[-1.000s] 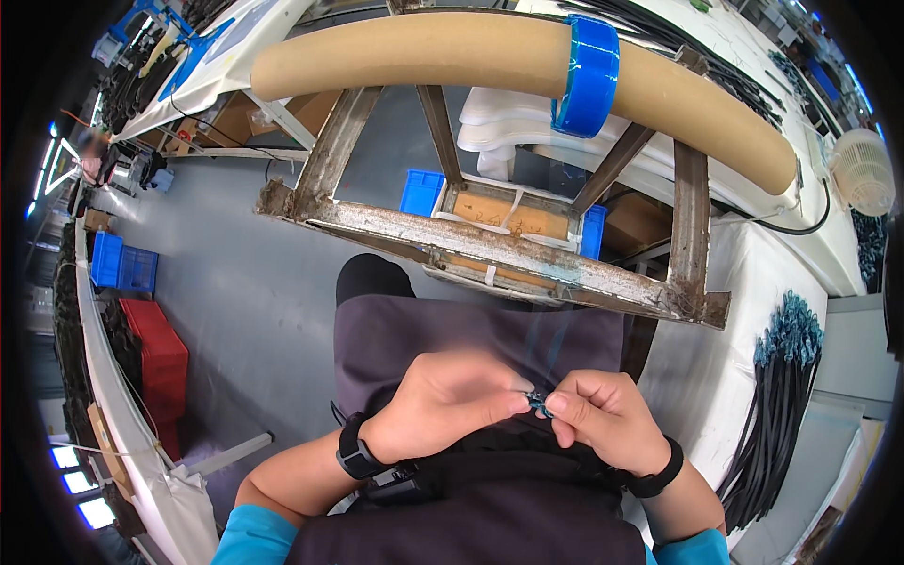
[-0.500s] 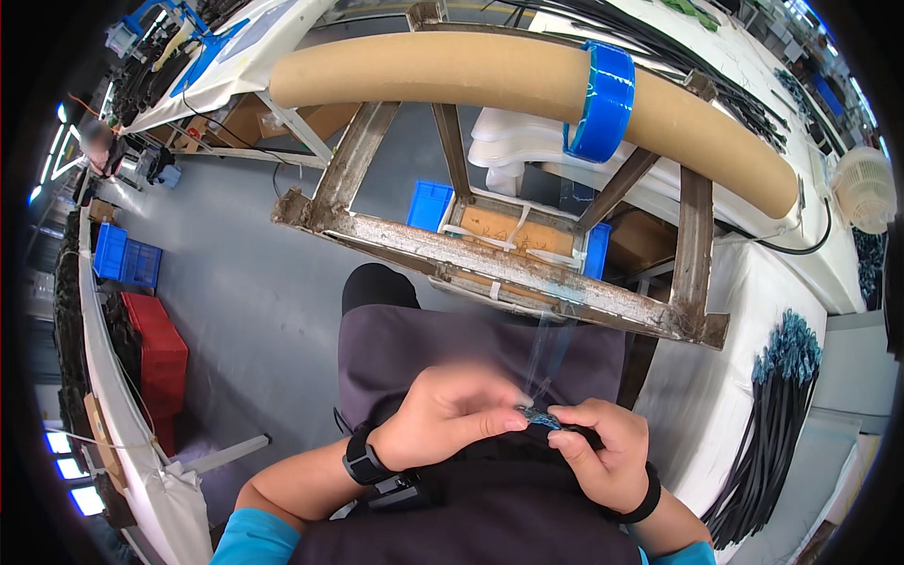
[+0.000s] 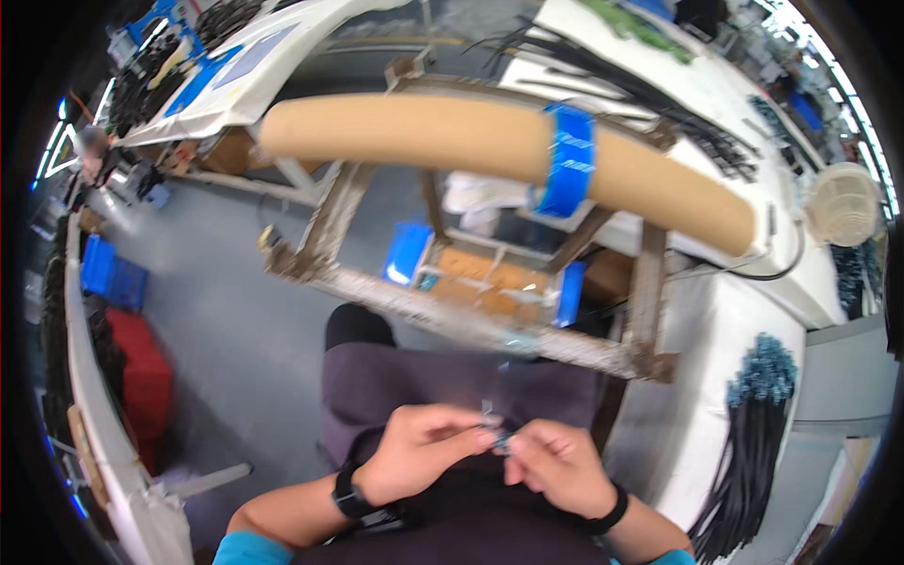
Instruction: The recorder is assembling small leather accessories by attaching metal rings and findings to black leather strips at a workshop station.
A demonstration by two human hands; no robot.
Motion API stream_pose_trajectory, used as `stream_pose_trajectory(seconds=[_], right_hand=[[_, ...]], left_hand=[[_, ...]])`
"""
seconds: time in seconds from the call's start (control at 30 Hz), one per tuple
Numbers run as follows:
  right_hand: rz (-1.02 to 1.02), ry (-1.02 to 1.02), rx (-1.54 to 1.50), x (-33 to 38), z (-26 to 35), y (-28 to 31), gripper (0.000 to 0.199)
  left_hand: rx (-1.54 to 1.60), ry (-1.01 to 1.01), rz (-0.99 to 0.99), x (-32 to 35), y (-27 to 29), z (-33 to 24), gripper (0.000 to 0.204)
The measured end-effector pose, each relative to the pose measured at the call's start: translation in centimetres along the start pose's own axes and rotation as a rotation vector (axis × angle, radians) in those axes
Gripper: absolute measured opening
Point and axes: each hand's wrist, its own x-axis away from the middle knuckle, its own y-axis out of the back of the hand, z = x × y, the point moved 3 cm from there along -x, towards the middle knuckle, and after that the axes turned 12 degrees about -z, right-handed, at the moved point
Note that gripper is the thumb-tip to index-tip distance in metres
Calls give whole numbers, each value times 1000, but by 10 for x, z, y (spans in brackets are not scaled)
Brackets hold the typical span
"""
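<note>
My left hand [image 3: 424,450] and my right hand [image 3: 563,463] meet in front of my apron, fingertips almost touching. Both pinch a small dark piece wrapped in bluish see-through film [image 3: 502,441]; fingers cover most of it and motion blurs it. A thin, faint see-through strand rises from it toward the rusty metal frame [image 3: 452,315]. On that frame lies a long cardboard tube [image 3: 377,132], with a roll of blue tape [image 3: 570,160] around it.
At the right, a bundle of black strips [image 3: 749,447] with blue-wrapped ends lies on a white-covered table [image 3: 692,330]. Blue crates [image 3: 113,273] and a red bin [image 3: 139,367] stand at the left. Another person [image 3: 94,155] is far off at the left.
The whole view has shifted, so the frame and tube appear lower and farther left. My hands have drawn closer together around the film-wrapped piece, still pinching it.
</note>
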Motion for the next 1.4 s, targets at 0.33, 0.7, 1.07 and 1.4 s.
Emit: stream_pose_trajectory(seconds=[0.33,0.7,1.07,1.4], right_hand=[[-859,698,332,-4,35,153,18],[-1672,789,1277,-130,132,422,41],[-1498,770,1238,-135,163,467,21],[-811,603,-228,41,5,184,36]], left_hand=[[114,39,-74,5,18,6,14],[53,96,-96,24,9,-7,17],[62,28,69,16,13,-12,24],[175,50,121,17,18,-8,24]])
